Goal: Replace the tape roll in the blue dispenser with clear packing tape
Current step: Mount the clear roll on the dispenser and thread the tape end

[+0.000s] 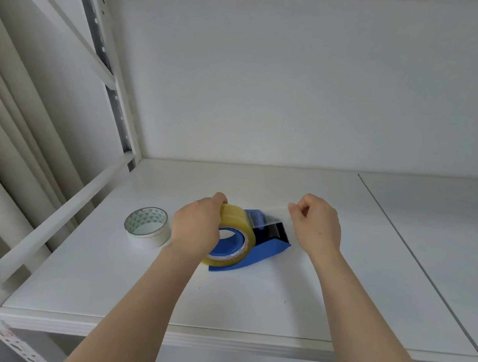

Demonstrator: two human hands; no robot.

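Note:
A blue tape dispenser [272, 245] with a black toothed cutter lies on the white shelf [247, 306]. A yellowish clear packing tape roll [239, 219] sits on its blue hub. My left hand [196, 229] grips the roll's left side and top. My right hand [316, 224] is to the right of the cutter, with fingers pinched on the free end of a clear tape strip [272, 216] stretched from the roll over the cutter. A white tape roll [147, 225] with a green triangle-patterned core stands to the left of my left hand.
The white back wall [271, 95] of the shelf unit rises behind. A perforated metal upright [113, 98] and side rail [58, 216] bound the left. A seam [419, 261] separates the neighbouring shelf panel on the right. The shelf's front edge [213, 338] is near me.

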